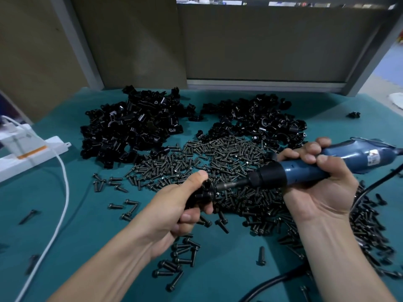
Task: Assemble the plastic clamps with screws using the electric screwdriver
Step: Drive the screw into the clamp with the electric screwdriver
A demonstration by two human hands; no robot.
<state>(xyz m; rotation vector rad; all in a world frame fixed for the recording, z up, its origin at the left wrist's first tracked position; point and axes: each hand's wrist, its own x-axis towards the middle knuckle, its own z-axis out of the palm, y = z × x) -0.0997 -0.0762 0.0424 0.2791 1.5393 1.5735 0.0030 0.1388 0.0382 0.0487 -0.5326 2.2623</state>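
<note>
Clamp piles (130,129) nr mat's (72,199) far edge

This is a small-parts assembly station in a factory workshop. The table (87,225), under a teal cover, carries bulk stock: heaps of black plastic clamps (130,127) beyond the left grip (174,205), and loose screws (196,158) spread under both grips. The right grip (322,184) holds a corded electric screwdriver (296,173), the left a clamp (206,194). Grey framed panels (261,44) stand beyond the heaps, and a white power strip (32,153) lies far left of the left grip.
</note>
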